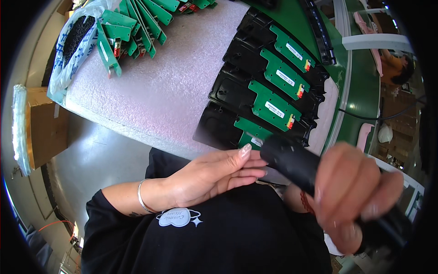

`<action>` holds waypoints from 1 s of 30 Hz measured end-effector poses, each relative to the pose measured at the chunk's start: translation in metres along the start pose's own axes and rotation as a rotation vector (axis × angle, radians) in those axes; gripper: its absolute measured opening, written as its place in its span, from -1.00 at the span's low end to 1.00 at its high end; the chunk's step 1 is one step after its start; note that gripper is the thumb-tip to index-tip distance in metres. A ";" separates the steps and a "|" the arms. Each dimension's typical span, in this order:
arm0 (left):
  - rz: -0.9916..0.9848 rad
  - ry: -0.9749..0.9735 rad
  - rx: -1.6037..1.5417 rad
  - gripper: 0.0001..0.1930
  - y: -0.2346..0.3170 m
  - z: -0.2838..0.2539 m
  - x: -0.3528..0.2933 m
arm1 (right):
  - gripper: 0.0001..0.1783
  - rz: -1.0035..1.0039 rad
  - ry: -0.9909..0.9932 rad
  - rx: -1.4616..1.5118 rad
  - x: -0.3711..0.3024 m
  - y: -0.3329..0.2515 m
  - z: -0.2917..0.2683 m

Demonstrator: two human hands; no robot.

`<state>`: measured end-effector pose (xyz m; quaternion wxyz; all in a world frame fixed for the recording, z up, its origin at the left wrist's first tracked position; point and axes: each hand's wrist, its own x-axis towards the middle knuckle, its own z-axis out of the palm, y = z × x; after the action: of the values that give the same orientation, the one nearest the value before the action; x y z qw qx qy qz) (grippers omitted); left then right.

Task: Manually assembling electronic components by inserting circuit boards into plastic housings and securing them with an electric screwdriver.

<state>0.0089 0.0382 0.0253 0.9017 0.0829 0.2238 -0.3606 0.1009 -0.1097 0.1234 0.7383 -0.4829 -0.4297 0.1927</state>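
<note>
One black tool (pixel 296 166), cylindrical, matte, blurred

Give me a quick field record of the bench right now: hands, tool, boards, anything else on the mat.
Right hand: wrapped around a black handheld tool, tip aimed at the nearest tray.
Left hand: open, flat, fingers reaching toward the tool's tip; holds nothing.
Black trays: four overlapping in a row on the pink foam mat, each with a green circuit board on top.
Spare boards: loose green pile at the mat's far left.
Bag: clear plastic, dark contents, beside the pile.
Cardboard box: left of the bench.
</note>
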 end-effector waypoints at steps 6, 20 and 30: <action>-0.009 -0.006 0.177 -0.65 -0.005 -0.018 -0.009 | -0.66 0.106 0.052 -0.095 0.006 0.033 -0.012; 0.063 -0.104 0.282 -0.71 0.008 -0.015 -0.015 | -0.68 0.189 0.018 -0.146 0.018 0.042 -0.008; 0.295 -0.004 0.405 -0.86 0.010 -0.016 -0.014 | -0.69 0.170 0.031 -0.143 0.018 0.047 -0.004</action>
<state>0.0018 0.0589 0.0177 0.9100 0.2930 0.1305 -0.2629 0.1206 -0.0774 0.0896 0.6895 -0.5719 -0.3885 0.2159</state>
